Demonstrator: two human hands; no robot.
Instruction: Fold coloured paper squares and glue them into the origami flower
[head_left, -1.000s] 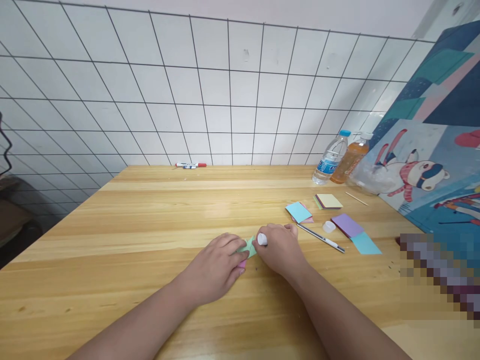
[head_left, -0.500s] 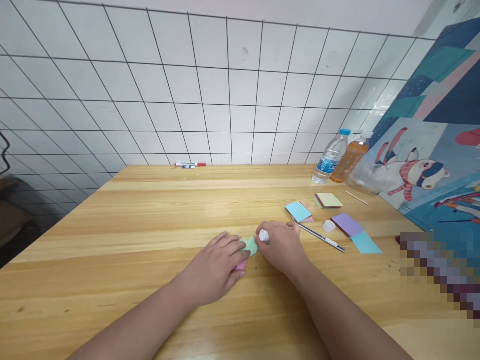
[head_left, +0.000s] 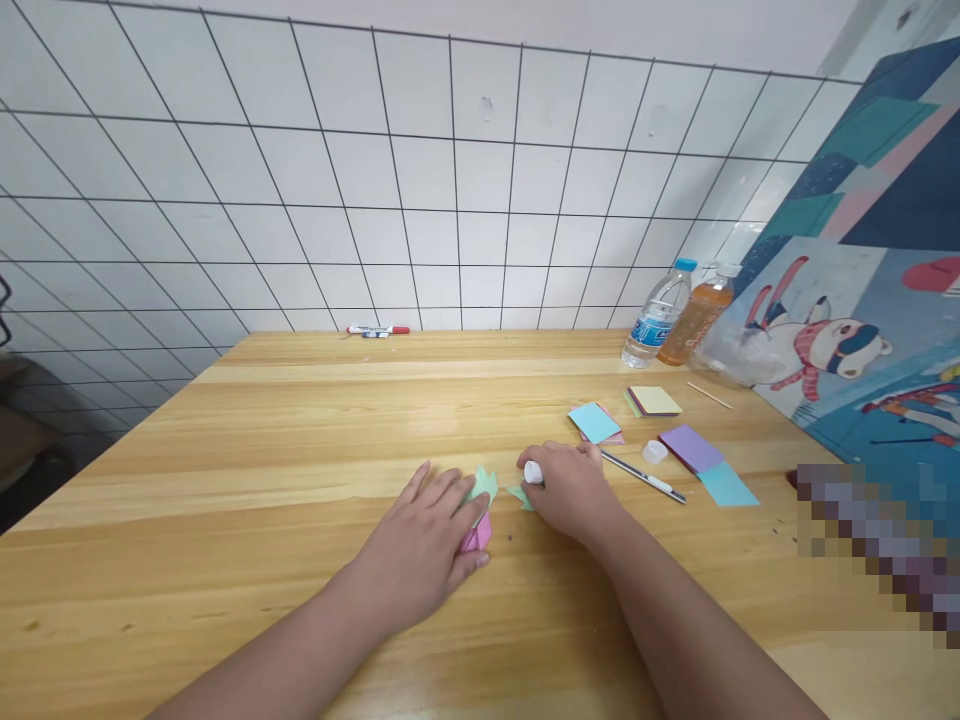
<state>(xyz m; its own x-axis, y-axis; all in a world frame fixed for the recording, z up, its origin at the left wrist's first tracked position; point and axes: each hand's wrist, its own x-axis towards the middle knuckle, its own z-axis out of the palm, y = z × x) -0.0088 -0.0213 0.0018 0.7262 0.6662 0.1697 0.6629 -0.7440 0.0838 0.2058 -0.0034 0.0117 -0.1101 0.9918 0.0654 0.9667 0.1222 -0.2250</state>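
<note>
My left hand [head_left: 424, 545] lies flat with its fingers spread. It rests on a folded light-green paper piece [head_left: 484, 482] and a folded pink paper piece [head_left: 478, 536], covering parts of both. Closed around a white glue stick [head_left: 532, 472], my right hand [head_left: 570, 493] is just to the right. Only one end of the stick shows. A second light-green paper piece [head_left: 522, 496] pokes out under the right fingers; whether they grip it is hidden. Right of that hand lies a slim pen-like silver tool [head_left: 645, 475], near a translucent cap [head_left: 655, 452].
Blue paper squares [head_left: 595, 423], a stack of yellow-topped paper [head_left: 654, 401] and purple paper [head_left: 690, 448] lie at the right. Two bottles [head_left: 658, 325] stand by the wall, near a thin wooden stick [head_left: 709, 395]. Markers [head_left: 379, 331] lie at the table's back edge.
My left hand has shifted slightly left with the green and pink papers. A gap now separates them from the green piece by my right hand, which still holds the glue stick.
</note>
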